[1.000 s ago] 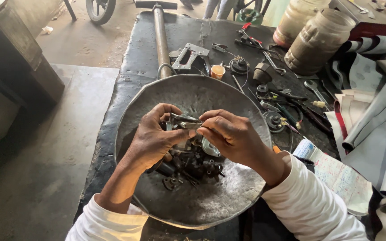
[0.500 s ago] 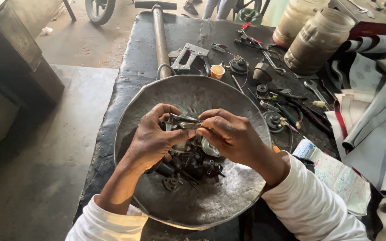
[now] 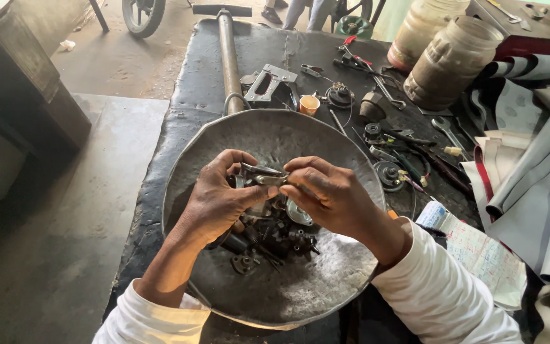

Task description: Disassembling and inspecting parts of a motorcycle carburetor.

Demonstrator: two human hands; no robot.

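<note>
Both hands meet over a wide, dented metal pan on a dark workbench. My left hand and my right hand together pinch a small grey metal part, held just above the pan. Under the hands lies a heap of dark, greasy engine parts in the pan's middle. The hands hide part of the heap and most of the held part.
Behind the pan lie a long metal pipe, a metal bracket, a small orange cap, wires and pliers. Two grimy plastic jars stand at the back right. Paper sheets and folded cloth lie to the right.
</note>
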